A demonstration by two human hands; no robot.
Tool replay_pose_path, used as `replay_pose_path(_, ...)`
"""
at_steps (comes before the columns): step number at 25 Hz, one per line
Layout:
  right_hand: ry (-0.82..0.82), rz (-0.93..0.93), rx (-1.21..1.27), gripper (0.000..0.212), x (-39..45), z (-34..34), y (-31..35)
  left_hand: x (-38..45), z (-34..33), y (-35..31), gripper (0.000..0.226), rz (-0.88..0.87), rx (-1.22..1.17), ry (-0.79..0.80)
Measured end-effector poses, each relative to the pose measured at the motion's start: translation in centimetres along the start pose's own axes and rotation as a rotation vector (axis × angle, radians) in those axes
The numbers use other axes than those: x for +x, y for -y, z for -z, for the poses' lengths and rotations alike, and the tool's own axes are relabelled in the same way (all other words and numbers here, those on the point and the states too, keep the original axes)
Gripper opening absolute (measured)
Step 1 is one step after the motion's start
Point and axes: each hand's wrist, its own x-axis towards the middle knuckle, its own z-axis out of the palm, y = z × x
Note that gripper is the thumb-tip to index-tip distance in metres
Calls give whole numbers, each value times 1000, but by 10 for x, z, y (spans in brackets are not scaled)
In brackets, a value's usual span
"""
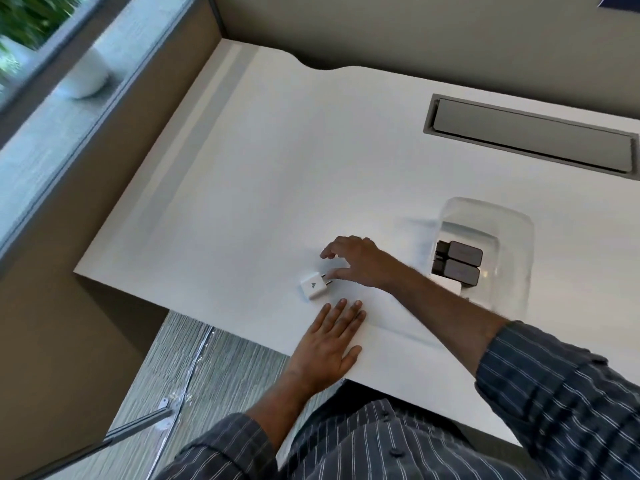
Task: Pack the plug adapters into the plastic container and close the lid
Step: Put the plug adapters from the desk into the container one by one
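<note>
right hand (360, 263) grip spread beside white adapter (314, 285)

A white desk (277, 168) fills the view, with a grey cable hatch (530, 133) set into it at the far right. On the right side stands a clear plastic container (512, 230), lid off, holding two dark plug adapters (459, 266) side by side. Left of the container a white plug adapter (312, 288) lies on the desk, its pins pointing right. The right hand (360, 261) reaches over it with fingers spread and loosely bent, the thumb at the pins. The left hand (329, 344) rests flat on the near desk edge, fingers straight, just near of the white adapter. Both sleeves (554, 393) are dark with thin stripes. A white pot (88, 76) sits on the window sill at the far left.
</note>
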Motion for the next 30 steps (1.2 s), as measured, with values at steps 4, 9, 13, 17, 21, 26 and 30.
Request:
replay_pose_path(4,113,43,11,63,14,-14,13,-6,-1,2,69,-3,5,-2)
replay_pose_path(9,104,142,-74,53,20,-23,14,-6,-2,2,70,-4,4,0)
replay_pose_path(13,78,117,-63,43,21,-20,8,-6,-1,0,70,1,2,-8)
replay_pose_path(17,16,79,-95,43,19,-9,-4,-5,3,-2,70,17,-14,-1)
replay_pose_path(21,-37,30,-131,43,13,6,-18,-2,5,-3,69,18,-28,1)
replay_pose_path(26,-191,12,-73,43,-11,35,-30,13,6,-5,72,33,-45,-1)
replay_pose_path(30,-350,-62,-37,42,-41,61,-43,51,12,-8,68,62,-58,16)
